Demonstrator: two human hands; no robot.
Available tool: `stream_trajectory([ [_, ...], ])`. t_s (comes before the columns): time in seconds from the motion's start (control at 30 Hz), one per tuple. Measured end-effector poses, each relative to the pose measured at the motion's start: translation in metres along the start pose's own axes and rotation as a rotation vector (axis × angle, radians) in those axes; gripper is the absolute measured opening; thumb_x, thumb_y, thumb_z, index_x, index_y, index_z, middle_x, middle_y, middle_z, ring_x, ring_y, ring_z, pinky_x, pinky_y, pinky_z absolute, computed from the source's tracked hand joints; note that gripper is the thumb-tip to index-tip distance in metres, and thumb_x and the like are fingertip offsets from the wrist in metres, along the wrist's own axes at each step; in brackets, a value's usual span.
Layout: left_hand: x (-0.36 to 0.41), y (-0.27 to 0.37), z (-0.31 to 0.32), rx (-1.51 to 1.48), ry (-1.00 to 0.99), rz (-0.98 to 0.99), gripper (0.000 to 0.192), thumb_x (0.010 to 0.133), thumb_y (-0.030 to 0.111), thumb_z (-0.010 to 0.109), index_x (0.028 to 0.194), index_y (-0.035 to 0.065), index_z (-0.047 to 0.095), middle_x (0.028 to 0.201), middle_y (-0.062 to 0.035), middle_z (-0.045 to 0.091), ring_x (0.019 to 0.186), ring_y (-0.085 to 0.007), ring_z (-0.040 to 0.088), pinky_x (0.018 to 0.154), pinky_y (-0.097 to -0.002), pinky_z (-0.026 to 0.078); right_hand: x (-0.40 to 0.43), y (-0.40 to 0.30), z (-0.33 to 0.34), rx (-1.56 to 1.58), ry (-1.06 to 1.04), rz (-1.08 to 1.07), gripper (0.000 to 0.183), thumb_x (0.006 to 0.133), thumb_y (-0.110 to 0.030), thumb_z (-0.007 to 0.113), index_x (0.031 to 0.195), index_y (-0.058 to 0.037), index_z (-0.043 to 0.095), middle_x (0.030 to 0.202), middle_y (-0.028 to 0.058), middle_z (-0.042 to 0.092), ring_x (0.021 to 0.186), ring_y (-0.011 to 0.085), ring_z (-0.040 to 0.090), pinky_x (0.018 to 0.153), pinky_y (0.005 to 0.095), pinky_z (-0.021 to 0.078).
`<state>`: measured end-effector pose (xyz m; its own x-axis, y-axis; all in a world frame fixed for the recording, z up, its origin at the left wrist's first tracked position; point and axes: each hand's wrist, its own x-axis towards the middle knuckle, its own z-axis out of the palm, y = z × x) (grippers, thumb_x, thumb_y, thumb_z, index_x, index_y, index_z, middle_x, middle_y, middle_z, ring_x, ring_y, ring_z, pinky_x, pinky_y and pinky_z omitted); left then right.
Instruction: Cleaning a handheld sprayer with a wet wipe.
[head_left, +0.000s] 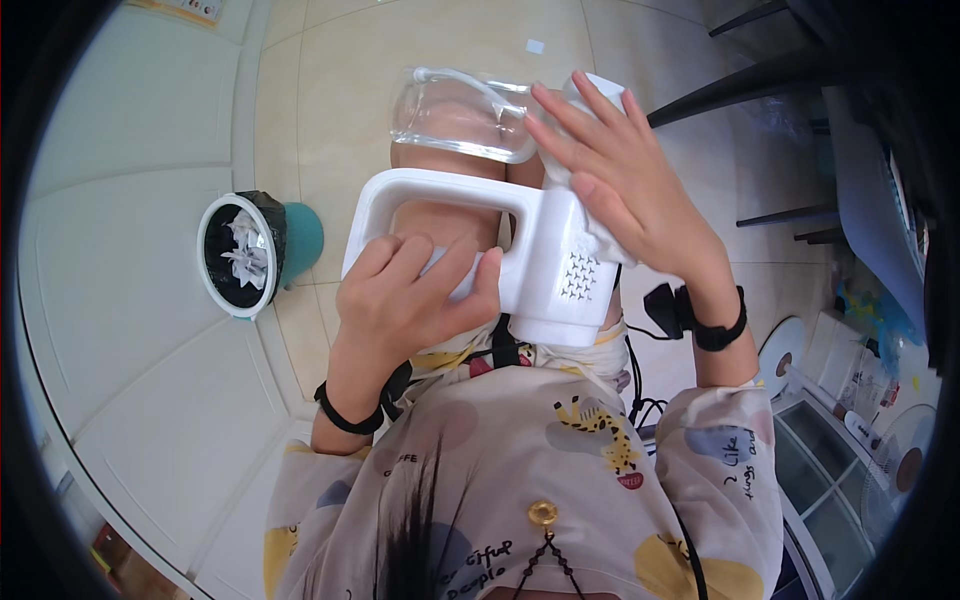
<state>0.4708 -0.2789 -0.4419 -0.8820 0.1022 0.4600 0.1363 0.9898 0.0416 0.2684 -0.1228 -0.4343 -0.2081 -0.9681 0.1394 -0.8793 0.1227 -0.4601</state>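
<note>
A white plastic handheld appliance (551, 225), probably a garment steamer, lies across my lap. It has a loop handle and a patch of small vent slots. My left hand (412, 292) is curled around the handle's lower bar. A clear plastic tank (457, 124) with a white tube inside lies over my knees; my right hand hides where it meets the white body. My right hand (611, 172) lies spread along the body, holding a crumpled white tissue or cloth (611, 241) against it under the palm. Beyond the fingertips shows the appliance's white far end (600, 88).
A green bin (304, 236) with a black liner and crumpled paper stands left, by white panels (142, 277). A small white piece (535, 46) lies on the tiled floor. Dark furniture legs (735, 86) are at right, above fans (784, 356). Black cables (637, 375) hang beside my lap.
</note>
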Motion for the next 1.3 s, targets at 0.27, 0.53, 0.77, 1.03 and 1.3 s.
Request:
stream_trajectory([
  [0.27,0.014,-0.001,0.000,-0.021,0.146,0.005,0.015,0.062,0.009,0.068,0.065,0.0179,0.057,0.069,0.0063,0.054,0.052,-0.0128,0.038,0.048,-0.0253,0.031,0.020,0.070,0.018,0.347,0.226,-0.007,0.040,0.095,-0.027,0.035,0.126,-0.0076,0.053,0.129,0.0127,0.052,0.121,0.0296,0.046,0.103,0.0401,0.0326],
  [0.53,0.008,-0.007,0.001,-0.012,0.127,0.052,0.020,0.064,0.008,0.067,0.077,0.0194,0.058,0.074,0.0051,0.058,0.055,-0.0131,0.042,0.049,-0.0260,0.031,0.015,0.075,0.039,1.931,0.345,0.340,0.037,0.094,-0.024,0.040,0.111,0.0062,0.055,0.108,0.0168,0.062,0.098,0.0228,0.061,0.090,0.0324,0.0482],
  [0.77,0.013,-0.017,-0.003,-0.222,0.296,-0.130,0.037,0.060,0.007,0.072,0.094,0.0110,0.058,0.082,-0.0027,0.063,0.064,-0.0193,0.056,0.052,-0.0292,0.036,0.014,0.069,0.035,2.176,1.012,0.017,0.038,0.095,-0.020,0.033,0.129,-0.0039,0.039,0.136,0.0136,0.039,0.130,0.0306,0.033,0.109,0.0444,0.0290],
  [1.03,0.022,0.003,-0.019,-1.041,0.417,-0.824,0.061,0.066,0.005,0.076,0.118,-0.0006,0.044,0.106,-0.0108,0.058,0.095,-0.0194,0.058,0.083,-0.0327,0.046,0.017,0.040,-0.068,1.968,0.637,-0.682,0.054,0.095,-0.031,0.021,0.135,0.0020,0.033,0.142,0.0168,0.033,0.133,0.0323,0.029,0.111,0.0408,0.0241],
  [1.3,0.040,0.016,-0.014,-1.254,0.235,-0.858,0.074,0.070,0.006,0.073,0.131,0.0008,0.030,0.123,-0.0117,0.045,0.113,-0.0198,0.047,0.095,-0.0329,0.038,0.071,-0.065,-0.038,-0.056,0.861,-0.215,0.035,0.087,-0.017,0.037,0.100,0.0024,0.063,0.100,0.0149,0.064,0.091,0.0315,0.061,0.087,0.0457,0.0426],
])
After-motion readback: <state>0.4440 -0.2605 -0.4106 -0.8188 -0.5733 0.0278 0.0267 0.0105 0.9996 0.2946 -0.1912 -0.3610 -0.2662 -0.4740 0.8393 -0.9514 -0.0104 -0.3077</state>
